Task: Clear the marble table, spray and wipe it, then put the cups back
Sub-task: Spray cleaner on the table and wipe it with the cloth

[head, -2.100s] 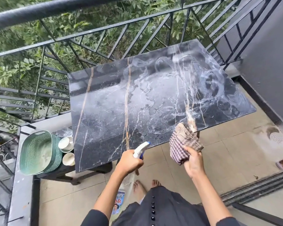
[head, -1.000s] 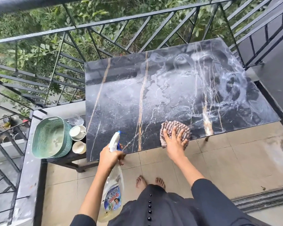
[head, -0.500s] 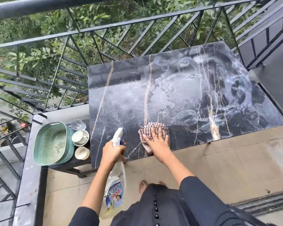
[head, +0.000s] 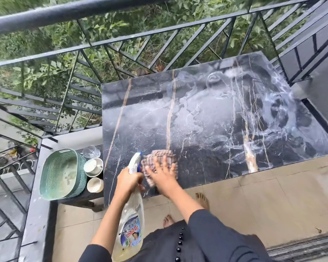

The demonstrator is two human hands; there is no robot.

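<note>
Two white cups, one green basket beside streaked black marble counter, balcony; left hand grips clear spray bottle, right hand, fingers spread, presses checked cloth.

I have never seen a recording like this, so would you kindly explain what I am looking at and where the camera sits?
There is no machine here. These are a person's two bare hands, filmed by one wide-angle camera worn on the head and looking forward and down, which is why everything appears from above.

The left hand grips a spray bottle, nozzle up, at the table's near edge. The right hand lies flat, fingers spread, pressing a checked cloth onto the black marble table, whose top shows wet streaks.

To the left of the table, a lower dark stand carries a green basket, two white cups and a clear glass. A black railing edges the balcony, with greenery beyond it.
</note>
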